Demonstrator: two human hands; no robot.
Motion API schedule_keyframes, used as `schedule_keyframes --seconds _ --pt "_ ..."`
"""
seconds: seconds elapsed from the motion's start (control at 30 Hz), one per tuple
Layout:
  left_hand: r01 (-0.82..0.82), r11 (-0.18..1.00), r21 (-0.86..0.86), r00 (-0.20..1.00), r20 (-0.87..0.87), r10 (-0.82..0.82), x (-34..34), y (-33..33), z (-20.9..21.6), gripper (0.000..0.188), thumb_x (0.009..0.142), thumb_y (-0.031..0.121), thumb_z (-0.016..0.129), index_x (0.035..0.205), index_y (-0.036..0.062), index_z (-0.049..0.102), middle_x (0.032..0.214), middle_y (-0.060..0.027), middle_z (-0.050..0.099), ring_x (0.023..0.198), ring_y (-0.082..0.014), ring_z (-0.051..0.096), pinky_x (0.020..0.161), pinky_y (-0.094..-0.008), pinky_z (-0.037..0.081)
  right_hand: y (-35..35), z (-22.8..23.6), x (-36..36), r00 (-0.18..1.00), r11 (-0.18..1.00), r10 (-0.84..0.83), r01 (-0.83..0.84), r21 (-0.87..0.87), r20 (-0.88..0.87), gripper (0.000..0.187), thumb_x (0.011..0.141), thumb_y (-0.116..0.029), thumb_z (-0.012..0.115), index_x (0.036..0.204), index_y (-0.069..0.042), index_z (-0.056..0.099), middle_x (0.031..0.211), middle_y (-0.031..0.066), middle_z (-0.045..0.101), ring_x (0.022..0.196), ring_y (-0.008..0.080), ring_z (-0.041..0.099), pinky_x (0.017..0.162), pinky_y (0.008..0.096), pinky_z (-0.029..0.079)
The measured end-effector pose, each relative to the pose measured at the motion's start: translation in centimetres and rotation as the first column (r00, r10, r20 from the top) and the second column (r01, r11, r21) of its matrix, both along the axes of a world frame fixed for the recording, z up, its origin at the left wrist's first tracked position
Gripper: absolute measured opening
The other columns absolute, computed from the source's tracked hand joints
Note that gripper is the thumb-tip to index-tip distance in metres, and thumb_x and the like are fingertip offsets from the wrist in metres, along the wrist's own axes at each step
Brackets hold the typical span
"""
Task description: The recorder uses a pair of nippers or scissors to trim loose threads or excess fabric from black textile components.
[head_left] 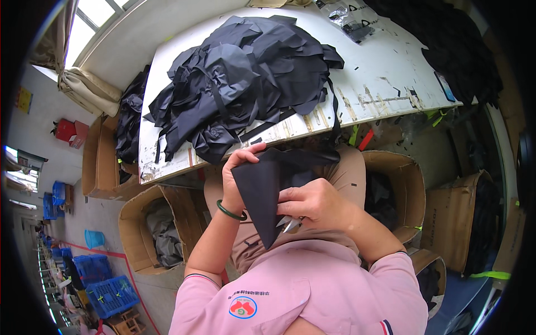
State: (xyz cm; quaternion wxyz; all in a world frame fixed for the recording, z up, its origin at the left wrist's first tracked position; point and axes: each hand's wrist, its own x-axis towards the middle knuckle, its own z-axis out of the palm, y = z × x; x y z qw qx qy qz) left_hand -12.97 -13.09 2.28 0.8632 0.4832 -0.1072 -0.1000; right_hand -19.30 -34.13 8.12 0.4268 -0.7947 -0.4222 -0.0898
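Overhead, both hands' fingers [241,162] closed on a dark fabric piece [262,190], white worktable [379,72] heaped with dark cloth [240,78].

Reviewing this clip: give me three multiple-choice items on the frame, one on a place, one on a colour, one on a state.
1. Where does the big heap of dark fabric pieces lie?
A. on the white table
B. in a blue crate
C. on the floor

2. What colour is the bangle on the left wrist?
A. red
B. green
C. white

3. How is the black fabric piece held?
A. left hand only
B. both hands
C. lying loose

Answers: 1 A, it covers the white table. 2 B, it shows green. 3 B, left hand and right hand both grip it.
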Motion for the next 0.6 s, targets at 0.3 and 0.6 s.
schedule_keyframes --seconds 0.3,0.6 --pt "0.184 0.983 -0.02 0.975 -0.12 -0.185 -1.6 0.6 -0.3 0.032 0.088 0.004 0.06 0.119 -0.0008 0.058 0.115 -0.0101 0.064 0.108 -0.0174 0.059 0.097 -0.0303 0.043 -0.9 -1.6 0.1 0.538 0.583 0.047 0.67 0.46 -0.842 0.019 0.085 -0.011 0.069 0.075 -0.01 0.054 0.058 -0.0065 0.047 0.041 0.0031 0.039 0.037 0.0203 0.029" --pt "0.148 0.988 0.039 0.981 -0.134 -0.141 -3.4 0.3 -0.9 0.039 0.082 -0.008 0.062 0.12 0.0 0.056 0.113 -0.0077 0.063 0.104 -0.013 0.059 0.093 -0.0276 0.046 -1.7 -5.7 1.1 0.431 0.462 0.006 0.799 0.384 -0.903 0.014 0.085 -0.014 0.069 0.081 -0.011 0.055 0.061 -0.0073 0.046 0.041 0.0025 0.036 0.036 0.0207 0.028"
